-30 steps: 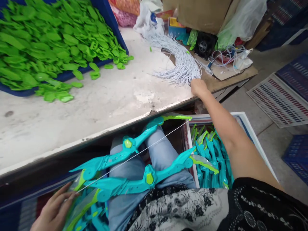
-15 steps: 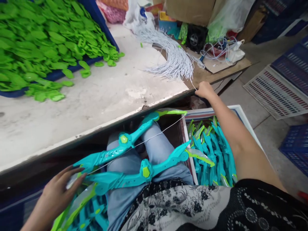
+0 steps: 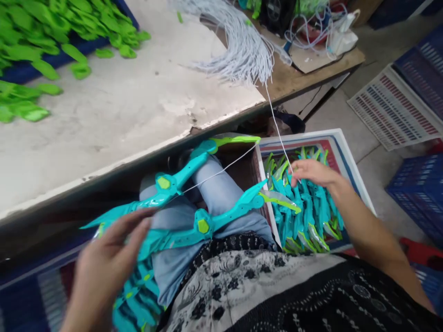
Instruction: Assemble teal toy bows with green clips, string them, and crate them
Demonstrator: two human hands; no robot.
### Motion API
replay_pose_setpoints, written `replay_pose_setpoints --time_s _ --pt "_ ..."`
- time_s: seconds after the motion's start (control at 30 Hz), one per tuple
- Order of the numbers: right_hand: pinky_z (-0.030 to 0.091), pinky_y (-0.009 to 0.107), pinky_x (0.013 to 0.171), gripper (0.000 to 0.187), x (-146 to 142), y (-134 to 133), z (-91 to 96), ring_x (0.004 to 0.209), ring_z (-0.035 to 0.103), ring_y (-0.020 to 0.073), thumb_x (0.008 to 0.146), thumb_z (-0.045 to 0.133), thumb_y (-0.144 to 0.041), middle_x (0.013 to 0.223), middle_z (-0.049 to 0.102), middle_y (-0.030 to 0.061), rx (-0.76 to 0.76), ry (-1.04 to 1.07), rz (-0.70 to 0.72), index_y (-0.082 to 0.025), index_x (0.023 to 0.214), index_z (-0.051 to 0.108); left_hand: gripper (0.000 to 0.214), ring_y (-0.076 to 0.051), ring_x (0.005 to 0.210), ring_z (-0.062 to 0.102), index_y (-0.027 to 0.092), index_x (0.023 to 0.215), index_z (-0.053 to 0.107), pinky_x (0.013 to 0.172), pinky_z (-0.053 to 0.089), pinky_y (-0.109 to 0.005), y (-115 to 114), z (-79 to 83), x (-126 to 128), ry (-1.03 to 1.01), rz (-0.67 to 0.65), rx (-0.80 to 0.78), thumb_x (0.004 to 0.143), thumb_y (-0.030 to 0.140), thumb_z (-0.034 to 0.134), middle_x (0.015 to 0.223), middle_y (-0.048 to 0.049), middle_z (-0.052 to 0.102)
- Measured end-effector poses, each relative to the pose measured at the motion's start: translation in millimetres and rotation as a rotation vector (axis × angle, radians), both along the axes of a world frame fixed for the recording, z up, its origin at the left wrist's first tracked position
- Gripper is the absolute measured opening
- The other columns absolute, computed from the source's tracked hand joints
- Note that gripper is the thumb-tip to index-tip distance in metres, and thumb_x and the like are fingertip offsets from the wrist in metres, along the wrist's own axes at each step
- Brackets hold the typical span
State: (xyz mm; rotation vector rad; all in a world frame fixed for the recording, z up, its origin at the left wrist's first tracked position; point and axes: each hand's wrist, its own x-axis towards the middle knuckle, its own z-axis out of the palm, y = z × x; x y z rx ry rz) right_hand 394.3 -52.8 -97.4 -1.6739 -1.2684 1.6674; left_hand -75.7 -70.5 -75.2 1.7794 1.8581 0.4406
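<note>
My R hand [image 3: 313, 171] pinched a white string [image 3: 277, 124]; L hand [image 3: 107, 263], open & blurred, lay on the teal bows [image 3: 221, 219] across my lap, hiding their tips. String bundle [image 3: 238, 55] cut off at top.

Single head-worn view, facing forward and steeply down, close over the lap [image 3: 221, 189]; table [image 3: 114, 115] across the top, floor [image 3: 375, 168] at right, left hand [image 3: 104, 267] nearest the lens.

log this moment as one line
left hand: open, on teal bows in lap | right hand: pinching white string over bow box | string bundle on table
</note>
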Motion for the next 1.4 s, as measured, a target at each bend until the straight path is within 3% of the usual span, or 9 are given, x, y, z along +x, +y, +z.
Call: replay_pose_setpoints --time_s 0.07,0.13,0.23,0.4,0.6,0.93,1.13,1.3,1.4 --pt "0.053 0.033 0.070 0.038 -7.5 -59.1 -10.6 0.070 0.068 0.0194 0.060 0.078 -0.053 0.071 0.073 0.0051 0.042 -0.013 -0.188 -0.017 0.070 0.069 0.039 -0.025 0.100 0.067 0.025 0.103 0.071 0.090 0.052 -0.036 -8.1 -4.8 60.1 -0.358 -0.198 -0.370 0.080 0.054 0.059 0.105 -0.0027 0.074" --pt "0.053 0.033 0.072 0.035 -16.2 -107.7 -23.7 0.074 0.067 0.0197 0.058 0.079 -0.051 0.074 0.073 0.0047 0.116 -0.123 -0.396 -0.018 0.064 0.069 0.036 -0.024 0.096 0.067 0.020 0.096 0.072 0.091 0.051 -0.036 -19.0 -21.8 121.2 -0.644 -0.361 -0.765 0.077 0.050 0.067 0.100 -0.0060 0.075" --pt "0.052 0.033 0.066 0.028 -26.9 -156.8 -43.9 0.065 0.065 0.0194 0.062 0.076 -0.048 0.066 0.071 0.0028 0.163 -0.275 -0.613 -0.020 0.067 0.072 0.021 -0.019 0.086 0.068 0.015 0.091 0.070 0.082 0.054 -0.032 -37.1 -60.8 197.6 -0.897 -0.238 -1.175 0.076 0.030 0.073 0.094 -0.0091 0.073" --pt "0.054 0.035 0.067 0.027 -37.7 -192.0 -69.0 0.066 0.067 0.0215 0.070 0.068 -0.047 0.067 0.072 0.0037 0.239 -0.392 -0.776 -0.020 0.073 0.071 0.025 -0.012 0.063 0.063 0.009 0.101 0.062 0.067 0.052 -0.026 -54.6 -110.6 265.4 -0.846 -0.082 -1.318 0.077 0.004 0.065 0.072 -0.0039 0.067" --pt "0.054 0.036 0.065 0.031 -45.7 -198.0 -90.2 0.065 0.066 0.0222 0.072 0.063 -0.050 0.070 0.073 0.0049 0.279 -0.463 -0.842 -0.021 0.075 0.071 0.031 -0.011 0.061 0.063 0.010 0.110 0.061 0.069 0.052 -0.025 -58.1 -129.1 291.1 -0.852 -0.115 -1.310 0.080 0.003 0.061 0.069 -0.0024 0.067" --pt "0.054 0.036 0.069 0.027 -47.2 -196.7 -98.9 0.069 0.067 0.0220 0.075 0.061 -0.047 0.074 0.073 0.0042 0.297 -0.431 -0.846 -0.022 0.077 0.071 0.024 -0.011 0.058 0.064 0.012 0.103 0.065 0.062 0.052 -0.023 -64.3 -145.2 300.5 -0.884 -0.201 -1.349 0.079 0.007 0.065 0.068 -0.0027 0.069" --pt "0.053 0.036 0.072 0.026 -48.4 -198.1 -108.3 0.073 0.065 0.0211 0.081 0.060 -0.044 0.077 0.071 0.0052 0.430 -0.587 -0.717 -0.022 0.078 0.073 0.005 -0.010 0.059 0.065 0.011 0.080 0.066 0.062 0.052 -0.021 -65.3 -147.7 310.2 -0.893 -0.256 -1.329 0.081 0.007 0.063 0.069 -0.0044 0.070" --pt "0.052 0.042 0.087 0.023 -47.6 -199.5 -120.2 0.095 0.063 0.0249 0.083 0.060 -0.040 0.096 0.068 0.0103 0.599 -0.689 -0.670 -0.021 0.079 0.072 0.011 -0.010 0.060 0.065 0.010 0.077 0.066 0.068 0.053 -0.022 -64.1 -145.7 319.2 -0.895 -0.300 -1.291 0.080 0.020 0.071 0.065 -0.0037 0.069" --pt "0.053 0.043 0.088 0.020 -43.5 -197.5 -125.8 0.103 0.062 0.0259 0.084 0.058 -0.039 0.107 0.067 0.0108 0.582 -0.655 -0.577 -0.022 0.088 0.068 0.016 -0.009 0.057 0.062 0.011 0.072 0.064 0.066 0.053 -0.023 -63.8 -145.6 320.6 -0.876 -0.313 -1.243 0.081 0.022 0.070 0.059 -0.0019 0.066"
